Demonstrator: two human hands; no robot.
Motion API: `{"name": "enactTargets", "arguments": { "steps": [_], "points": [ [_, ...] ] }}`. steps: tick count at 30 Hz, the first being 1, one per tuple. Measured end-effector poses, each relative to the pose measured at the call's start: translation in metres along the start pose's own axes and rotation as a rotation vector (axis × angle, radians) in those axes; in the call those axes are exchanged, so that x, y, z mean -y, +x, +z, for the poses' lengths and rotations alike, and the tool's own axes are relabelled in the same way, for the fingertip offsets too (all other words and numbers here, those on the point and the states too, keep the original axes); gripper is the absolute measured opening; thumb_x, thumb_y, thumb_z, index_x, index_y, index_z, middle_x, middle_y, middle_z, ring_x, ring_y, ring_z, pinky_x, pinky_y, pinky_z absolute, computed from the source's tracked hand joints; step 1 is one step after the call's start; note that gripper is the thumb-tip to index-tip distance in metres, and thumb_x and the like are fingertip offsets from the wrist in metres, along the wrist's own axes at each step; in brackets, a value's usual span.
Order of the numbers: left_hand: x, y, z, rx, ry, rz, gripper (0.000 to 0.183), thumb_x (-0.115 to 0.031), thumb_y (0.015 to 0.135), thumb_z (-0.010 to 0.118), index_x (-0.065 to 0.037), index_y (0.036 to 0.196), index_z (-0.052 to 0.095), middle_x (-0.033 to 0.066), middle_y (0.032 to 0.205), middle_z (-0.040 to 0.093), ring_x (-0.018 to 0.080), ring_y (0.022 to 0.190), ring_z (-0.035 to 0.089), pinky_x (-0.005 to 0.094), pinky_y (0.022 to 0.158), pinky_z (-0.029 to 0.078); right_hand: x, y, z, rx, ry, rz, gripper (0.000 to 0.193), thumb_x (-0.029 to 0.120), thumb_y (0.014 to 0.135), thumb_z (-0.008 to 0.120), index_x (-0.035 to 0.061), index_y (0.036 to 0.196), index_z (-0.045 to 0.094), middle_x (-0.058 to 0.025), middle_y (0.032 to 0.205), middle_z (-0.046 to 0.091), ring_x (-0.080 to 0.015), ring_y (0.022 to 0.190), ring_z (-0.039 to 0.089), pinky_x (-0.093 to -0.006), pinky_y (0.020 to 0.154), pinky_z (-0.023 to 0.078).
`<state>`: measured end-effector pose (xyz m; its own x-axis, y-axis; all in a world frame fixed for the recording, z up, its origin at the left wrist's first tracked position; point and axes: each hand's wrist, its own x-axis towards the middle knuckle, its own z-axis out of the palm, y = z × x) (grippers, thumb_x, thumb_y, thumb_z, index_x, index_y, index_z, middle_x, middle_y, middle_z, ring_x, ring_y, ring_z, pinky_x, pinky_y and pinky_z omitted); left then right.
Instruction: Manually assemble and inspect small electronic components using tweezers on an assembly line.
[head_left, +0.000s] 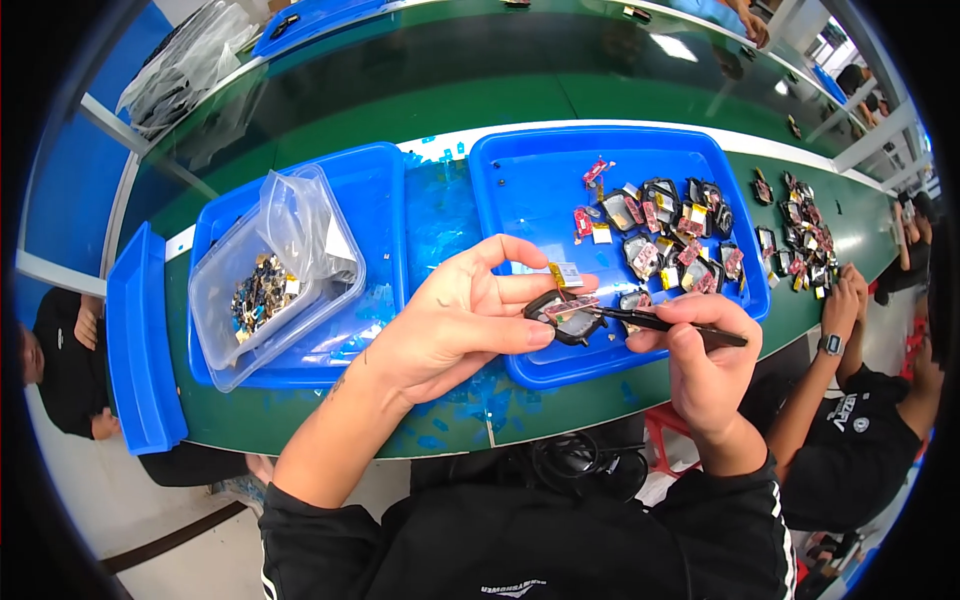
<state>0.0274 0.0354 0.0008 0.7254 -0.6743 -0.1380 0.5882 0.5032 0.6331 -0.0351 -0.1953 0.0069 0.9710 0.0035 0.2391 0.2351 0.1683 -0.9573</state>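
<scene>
Between the thumb and fingers of my left hand (455,315) is a small black device housing (568,322) with a reddish circuit board inside. A silver battery pouch with a yellow edge (566,275) sticks up from it, against my fingers. My right hand (705,350) grips black tweezers (672,324), whose tips reach into the housing. Whether the tips pinch anything is too small to tell. Both hands are above the near part of a blue tray (540,190), where several similar opened housings (692,222) with boards and batteries lie toward the right.
At left, a clear plastic bin (225,350) of small parts and a plastic bag stands on another blue tray (385,210). A narrow blue tray (135,340) is at the far left. More housings (805,230) lie on the green table at right, beside a co-worker (850,420).
</scene>
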Motion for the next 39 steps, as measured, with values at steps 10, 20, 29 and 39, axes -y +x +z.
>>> {"name": "enactTargets", "arguments": {
  "steps": [10, 20, 29, 39],
  "points": [
    [0.010, 0.000, 0.000, -0.052, -0.061, 0.009, 0.049, 0.002, 0.081, 0.066, -0.005, 0.122, 0.039, 0.0197, 0.113, 0.060, 0.0290, 0.106, 0.061, 0.0380, 0.090, 0.052, -0.001, -0.002, 0.004, 0.008, 0.009, -0.020, 0.021, 0.007, 0.089, 0.062, -0.0109, 0.099, 0.060, -0.0210, 0.094, 0.063, -0.0302, 0.079, 0.069, -0.0361, 0.073, 0.059],
    [0.010, 0.000, 0.004, -0.109, -0.047, 0.069, 0.044, -0.001, 0.085, 0.063, -0.005, 0.121, 0.038, 0.0194, 0.109, 0.062, 0.0286, 0.095, 0.066, 0.0371, 0.079, 0.059, 0.006, 0.001, -0.016, -0.016, -0.040, 0.006, 0.027, 0.013, 0.087, 0.066, -0.0108, 0.098, 0.058, -0.0210, 0.095, 0.063, -0.0289, 0.084, 0.068, -0.0380, 0.072, 0.061],
    [0.012, 0.000, 0.005, -0.116, 0.030, 0.101, 0.045, 0.003, 0.082, 0.064, -0.004, 0.119, 0.039, 0.0189, 0.110, 0.061, 0.0240, 0.096, 0.065, 0.0348, 0.081, 0.057, 0.010, 0.000, -0.013, 0.030, -0.137, -0.028, 0.019, 0.006, 0.087, 0.064, -0.0109, 0.094, 0.060, -0.0202, 0.091, 0.063, -0.0271, 0.076, 0.069, -0.0339, 0.068, 0.058],
    [0.011, -0.001, 0.008, -0.138, 0.126, 0.168, 0.052, 0.003, 0.076, 0.073, -0.001, 0.115, 0.039, 0.0154, 0.106, 0.059, 0.0225, 0.094, 0.065, 0.0313, 0.079, 0.055, 0.014, 0.001, -0.005, 0.054, -0.294, -0.122, 0.013, 0.002, 0.085, 0.064, -0.0097, 0.091, 0.062, -0.0221, 0.089, 0.066, -0.0250, 0.074, 0.069, -0.0329, 0.071, 0.056]
  ]
}}
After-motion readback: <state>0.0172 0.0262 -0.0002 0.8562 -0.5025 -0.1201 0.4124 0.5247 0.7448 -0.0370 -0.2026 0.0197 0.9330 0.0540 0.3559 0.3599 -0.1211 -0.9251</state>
